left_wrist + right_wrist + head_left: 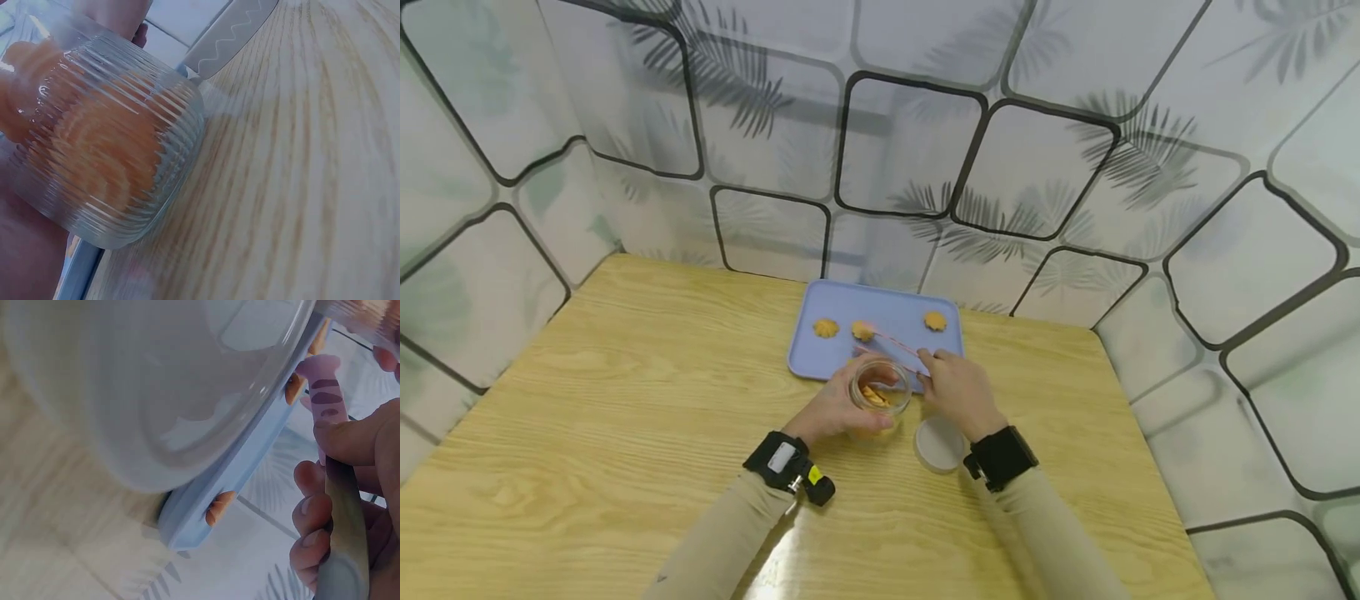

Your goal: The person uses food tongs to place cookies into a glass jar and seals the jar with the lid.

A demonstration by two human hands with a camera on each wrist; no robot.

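Observation:
My left hand (842, 404) grips a ribbed glass jar (891, 407), its open mouth facing up, with orange-brown cookies inside; the left wrist view shows a swirled cookie (109, 147) through the glass. In my right hand (958, 392) are pink tongs (895, 340), their handle held between thumb and curled fingers (312, 515). The tips of the tongs are at the middle cookie (862, 332) on the blue tray (895, 304); whether they pinch it I cannot tell. Other cookies lie at the tray's left (826, 327) and right (935, 321).
A round white lid (938, 444) lies on the wooden table (700, 375) between my forearms, right of the jar. The tray stands near the table's back edge, before a patterned curtain (910, 142) that also hangs along both sides.

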